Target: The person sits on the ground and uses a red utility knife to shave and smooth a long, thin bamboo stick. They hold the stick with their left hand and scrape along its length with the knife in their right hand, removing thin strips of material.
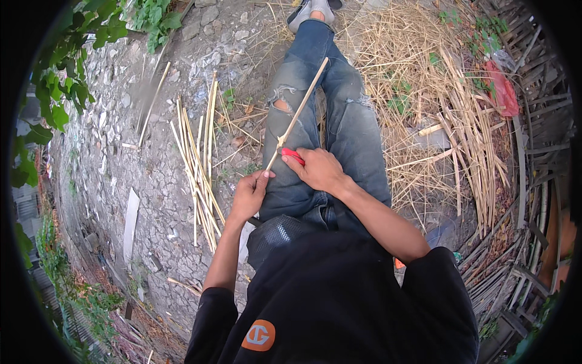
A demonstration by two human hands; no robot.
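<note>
A thin bamboo stick [305, 104] slants across my outstretched legs, its far end near my shins. My left hand [250, 193] pinches its near end between thumb and fingers, over my thigh. Closed around a small red-handled knife [293, 155], my right hand [322, 170] rests just right of the stick. The knife meets the stick a little beyond my left fingers, and its blade is too small to make out. A pale shaving or split piece [280, 141] stands out from the stick at that spot.
Split bamboo strips [197, 167] lie in a loose bundle on the cracked ground to my left. Straw-like shavings [418, 164] and more strips [476, 139] cover the right side, beside a red plastic bag [501, 88]. Leaves [60, 91] hang at upper left.
</note>
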